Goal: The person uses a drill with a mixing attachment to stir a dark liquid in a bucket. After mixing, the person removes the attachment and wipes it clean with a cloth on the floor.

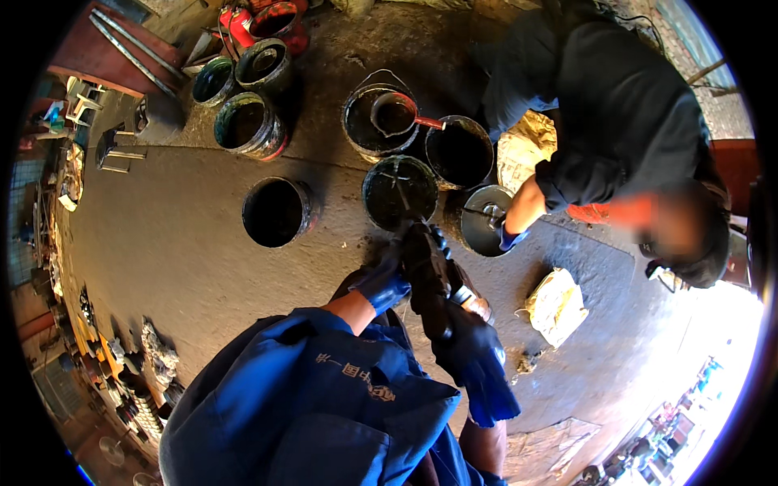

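at six o'clock from the mixing bucket point(381, 204), our left hand point(383, 285), in a blue glove, is wrapped round the front of a dark power tool point(425, 271). our right hand point(476, 350), gloved too, grips the rear of the tool, its fingers mostly lost in shadow. the tool points toward twelve, leaning slightly to eleven, and its thin shaft point(403, 195) reaches into the bucket, where a pale cross-shaped end shows.

around that bucket we see others close by: between eleven and twelve, a bucket point(354, 130) with a red-handled ladle point(394, 114) on it; at two, a dark bucket point(459, 154); between three and four, a grey bucket point(480, 237) with a co-worker's blue-gloved hand point(513, 236) at its rim. the co-worker point(624, 97) bends in from between two and three.

further out, a bucket point(274, 212) stands alone near nine, three paint-smeared buckets point(275, 139) cluster near ten, and a crumpled yellowish bag point(556, 308) lies on the floor point(194, 259) at four.
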{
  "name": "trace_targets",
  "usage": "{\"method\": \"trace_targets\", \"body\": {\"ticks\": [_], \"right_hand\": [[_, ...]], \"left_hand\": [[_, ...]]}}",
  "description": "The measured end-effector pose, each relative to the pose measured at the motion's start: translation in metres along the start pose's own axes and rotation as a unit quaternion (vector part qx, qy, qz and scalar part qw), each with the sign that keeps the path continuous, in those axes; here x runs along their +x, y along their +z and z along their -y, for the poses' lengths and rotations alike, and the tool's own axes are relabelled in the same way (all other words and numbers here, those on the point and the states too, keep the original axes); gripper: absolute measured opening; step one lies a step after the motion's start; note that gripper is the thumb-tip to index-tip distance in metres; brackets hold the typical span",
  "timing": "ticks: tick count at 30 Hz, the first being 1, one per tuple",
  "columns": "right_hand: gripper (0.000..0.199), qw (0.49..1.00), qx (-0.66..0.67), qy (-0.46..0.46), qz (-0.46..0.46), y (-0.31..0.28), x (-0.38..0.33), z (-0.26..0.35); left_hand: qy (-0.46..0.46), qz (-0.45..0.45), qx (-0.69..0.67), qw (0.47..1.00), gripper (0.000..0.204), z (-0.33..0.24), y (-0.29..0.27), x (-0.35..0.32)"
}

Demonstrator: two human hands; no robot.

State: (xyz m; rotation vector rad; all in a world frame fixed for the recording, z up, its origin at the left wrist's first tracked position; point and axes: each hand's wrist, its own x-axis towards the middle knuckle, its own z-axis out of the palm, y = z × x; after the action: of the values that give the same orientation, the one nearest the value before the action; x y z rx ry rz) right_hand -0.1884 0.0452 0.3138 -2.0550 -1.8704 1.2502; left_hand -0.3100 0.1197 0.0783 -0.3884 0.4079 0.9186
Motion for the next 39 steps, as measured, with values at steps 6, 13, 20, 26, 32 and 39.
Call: {"method": "trace_targets", "body": {"ticks": [6, 13, 20, 26, 32, 39], "right_hand": [[0.052, 0.992, 0.036, 0.117, -0.026, 0.019, -0.026, -0.03], [0.039, 0.998, 0.008, -0.01, -0.062, 0.015, -0.022, -0.024], [0.027, 0.997, 0.008, -0.08, 0.001, 0.012, 0.015, -0.007], [0.039, 0.993, -0.004, 0.081, -0.083, 0.022, 0.0, -0.018], [0.027, 0.956, 0.194, 0.21, -0.068, 0.018, -0.008, -0.029], [0.029, 0.945, 0.218, 0.24, -0.038, 0.027, 0.011, -0.022]], "left_hand": [[-0.116, 0.126, 0.008, 0.985, 0.054, 0.029, -0.034, 0.023], [-0.074, 0.053, -0.064, 0.994, 0.049, 0.023, -0.013, 0.0], [0.05, 0.052, -0.02, 0.997, 0.04, -0.01, -0.013, 0.003], [-0.117, 0.086, -0.035, 0.989, 0.048, 0.021, -0.022, 0.037], [-0.209, 0.133, 0.025, 0.969, 0.064, 0.036, -0.076, 0.058], [-0.237, 0.049, 0.084, 0.967, 0.064, 0.016, -0.04, 0.04]]}}
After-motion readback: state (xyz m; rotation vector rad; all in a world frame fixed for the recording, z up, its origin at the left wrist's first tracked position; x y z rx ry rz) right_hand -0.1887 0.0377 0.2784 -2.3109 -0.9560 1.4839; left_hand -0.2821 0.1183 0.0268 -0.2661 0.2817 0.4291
